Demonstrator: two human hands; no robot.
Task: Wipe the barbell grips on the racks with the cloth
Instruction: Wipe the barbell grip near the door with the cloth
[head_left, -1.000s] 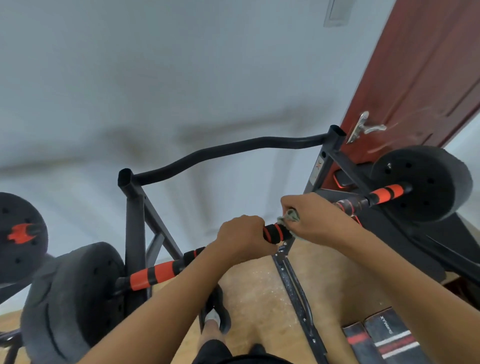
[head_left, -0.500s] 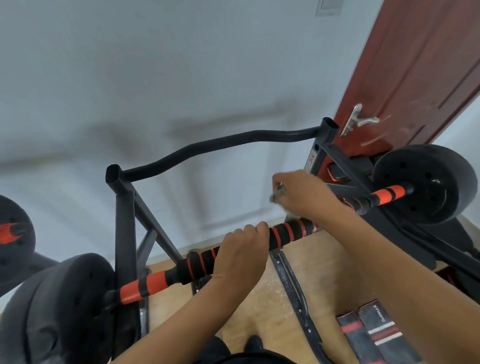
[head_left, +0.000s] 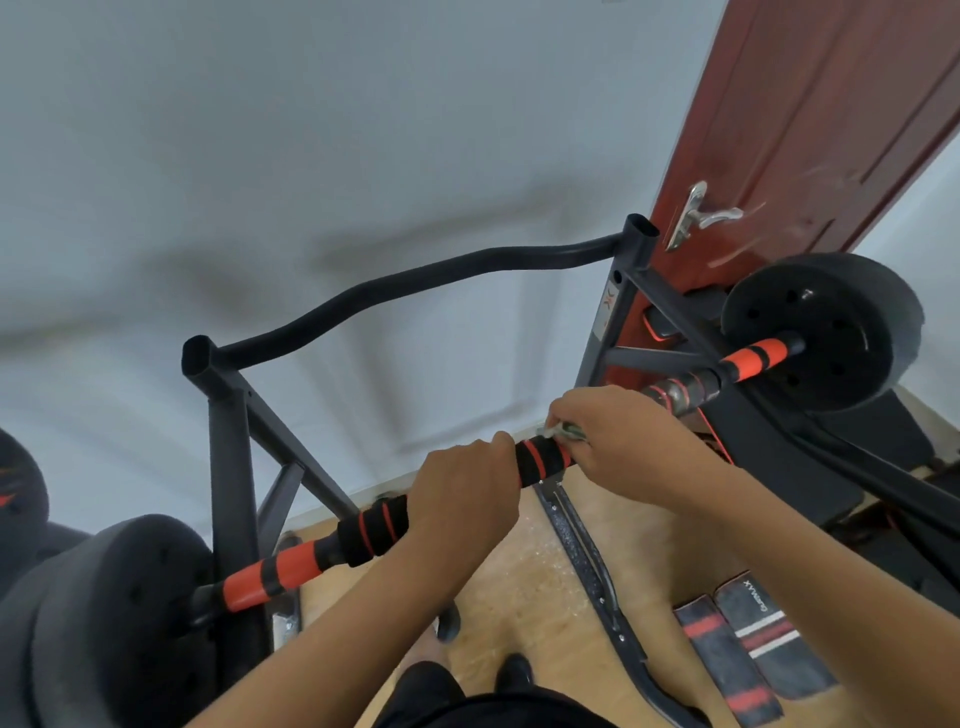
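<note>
Grey wall (head_left: 311, 156) and a red door (head_left: 810, 130) back the rack (head_left: 228, 457), where the barbell (head_left: 270, 571) rests. The left hand (head_left: 467, 499) clasps its foam grip (head_left: 540, 460); the right hand (head_left: 618, 436) pinches what seems the cloth (head_left: 567, 430) against it alongside. Better to wrap fully, then twist while sliding outward.

Soft, even daylight; faint smeared shadows on the wall (head_left: 260, 156), wide-angle bending at edges.

Red door (head_left: 831, 104) w/ silver handle (head_left: 711, 215) at right — two black-red striped packs (head_left: 774, 644) on wood floor (head_left: 519, 582).
</note>
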